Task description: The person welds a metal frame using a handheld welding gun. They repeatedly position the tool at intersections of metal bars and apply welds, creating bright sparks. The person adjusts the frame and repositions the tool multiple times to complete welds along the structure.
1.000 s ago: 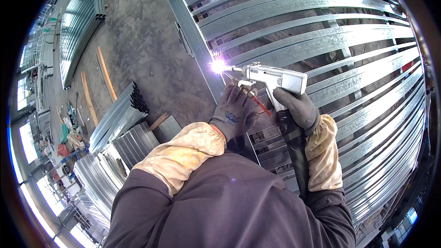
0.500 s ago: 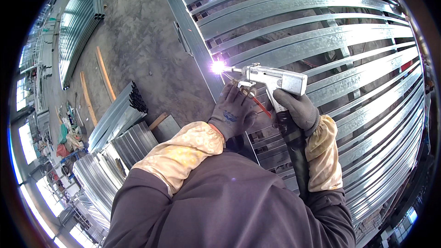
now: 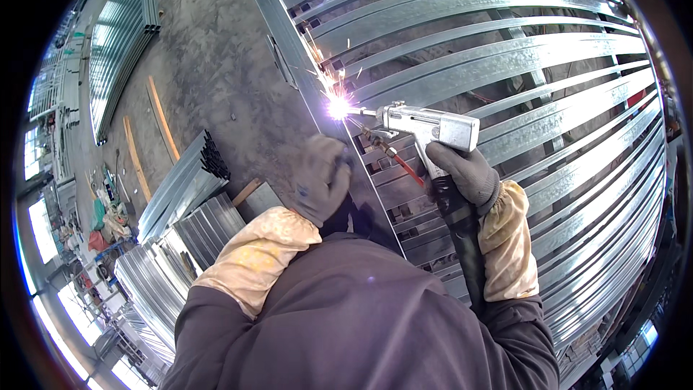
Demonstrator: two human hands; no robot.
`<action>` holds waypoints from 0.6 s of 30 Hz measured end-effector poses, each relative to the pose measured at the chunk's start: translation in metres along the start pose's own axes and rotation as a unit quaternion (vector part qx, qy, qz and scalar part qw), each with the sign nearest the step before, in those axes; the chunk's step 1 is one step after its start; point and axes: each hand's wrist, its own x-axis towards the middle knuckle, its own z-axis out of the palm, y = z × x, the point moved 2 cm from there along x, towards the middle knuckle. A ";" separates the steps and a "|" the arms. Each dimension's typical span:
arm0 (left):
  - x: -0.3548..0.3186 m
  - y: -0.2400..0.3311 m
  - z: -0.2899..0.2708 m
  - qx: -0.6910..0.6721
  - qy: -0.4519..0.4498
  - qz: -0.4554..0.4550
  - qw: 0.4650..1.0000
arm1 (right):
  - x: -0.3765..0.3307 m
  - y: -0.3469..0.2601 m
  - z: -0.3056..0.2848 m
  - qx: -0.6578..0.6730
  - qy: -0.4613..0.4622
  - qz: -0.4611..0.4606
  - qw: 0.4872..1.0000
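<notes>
My right hand [image 3: 468, 176], in a grey glove, is closed around the grip of a silver welding gun [image 3: 440, 127]. A thick black cable sleeve [image 3: 463, 242] runs down from the grip along my right forearm. At the nozzle tip, against a long metal side rail [image 3: 309, 85], a bright violet-white glow [image 3: 338, 107] throws orange sparks up along the rail. My left hand [image 3: 317, 180], also gloved, is beside the rail below the glow, blurred by motion; whether its fingers are closed I cannot tell. A red hose [image 3: 410, 170] with a metal fitting hangs under the gun.
Long galvanized slats [image 3: 462, 52] lie in rows across the right side, joining the rail. Bundled metal profiles [image 3: 173, 188] lie on the floor at left, with two wooden strips [image 3: 163, 119] beyond. A tall stack of profiles [image 3: 119, 43] stands at the far left.
My left hand has moved left and away from the welding gun and the hose fitting. The gun and its glow have shifted slightly left and down; orange sparks now fly.
</notes>
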 end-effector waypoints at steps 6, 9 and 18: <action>-0.005 -0.044 0.032 -0.059 0.083 -0.267 0.958 | 0.003 0.005 -0.004 -0.048 -0.018 -0.061 0.997; -0.006 -0.052 0.051 -0.099 0.058 -0.323 0.939 | -0.001 0.002 -0.001 -0.034 -0.004 -0.028 0.999; 0.004 -0.043 0.062 -0.165 0.070 -0.447 0.876 | -0.006 -0.002 0.001 -0.015 -0.007 -0.003 1.000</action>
